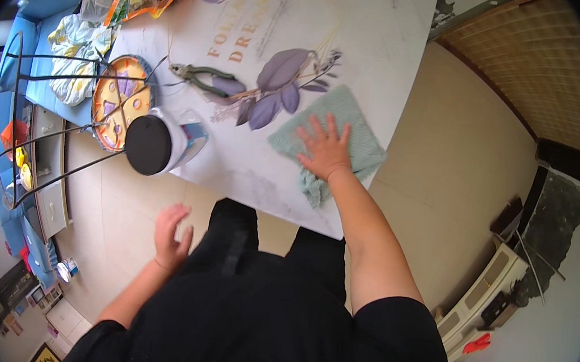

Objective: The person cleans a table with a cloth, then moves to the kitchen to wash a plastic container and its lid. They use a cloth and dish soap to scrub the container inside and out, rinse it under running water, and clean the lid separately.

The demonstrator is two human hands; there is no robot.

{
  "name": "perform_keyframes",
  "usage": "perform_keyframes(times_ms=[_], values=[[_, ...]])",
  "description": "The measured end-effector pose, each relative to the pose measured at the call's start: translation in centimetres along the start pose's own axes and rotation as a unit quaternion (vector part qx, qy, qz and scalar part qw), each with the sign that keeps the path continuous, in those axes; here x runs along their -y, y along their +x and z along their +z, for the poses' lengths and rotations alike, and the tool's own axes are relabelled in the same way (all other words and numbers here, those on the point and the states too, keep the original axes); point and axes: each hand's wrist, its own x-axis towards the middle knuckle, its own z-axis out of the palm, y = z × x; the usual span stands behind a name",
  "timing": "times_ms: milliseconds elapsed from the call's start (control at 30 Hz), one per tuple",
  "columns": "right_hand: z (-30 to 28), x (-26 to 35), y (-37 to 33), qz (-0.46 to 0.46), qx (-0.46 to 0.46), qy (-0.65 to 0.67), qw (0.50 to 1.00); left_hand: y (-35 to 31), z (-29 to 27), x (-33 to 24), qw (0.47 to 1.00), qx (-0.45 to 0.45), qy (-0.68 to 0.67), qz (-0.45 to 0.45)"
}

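In the head view, I see the right hand [326, 151] spread wide upon the green cloth [362, 139], at the person's one o'clock on the bench [260, 190]; the flat palm probably keeps it pressed. The left hand [169, 236], loosely curled, nothing visible inside, hangs at ten o'clock, near the black-topped jar [149, 146]. Pliers [205, 79] rest at eleven o'clock.

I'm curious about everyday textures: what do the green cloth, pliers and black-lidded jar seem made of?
Cloth: matte fabric, perhaps knit or woven, judging by fine ribbing and loose folds. Pliers: likely metal, judging by their tool shape; dull green grips, perhaps plastic. Jar: probably shiny plastic, partly see-through, though glass remains possible.
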Motion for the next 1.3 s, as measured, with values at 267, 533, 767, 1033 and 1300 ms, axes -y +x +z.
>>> perform_keyframes(times_ms=[267, 533, 767, 1033, 1300], values=[[0.4, -11.1, -1.9, 0.085, -0.092, 0.003, 0.992, -0.6, 17.0, -6.9, 0.939, 0.082, -0.144, -0.301], [1.2, -5.6, -4.0, 0.154, -0.075, 0.017, 0.985, 4.5, 21.0, -9.0, 0.933, 0.089, -0.167, -0.308], [-1.4, -8.9, 4.7, 0.027, -0.102, -0.033, 0.994, 9.0, 22.0, -7.7, 0.946, -0.020, -0.160, -0.281], [-7.2, -15.3, 25.7, 0.003, -0.168, -0.024, 0.986, 22.0, 23.6, -5.2, 0.948, -0.174, -0.070, -0.259], [-13.3, -20.8, 48.5, -0.186, -0.157, -0.057, 0.968, 38.2, 28.0, -0.8, 0.829, -0.210, 0.162, -0.492]])
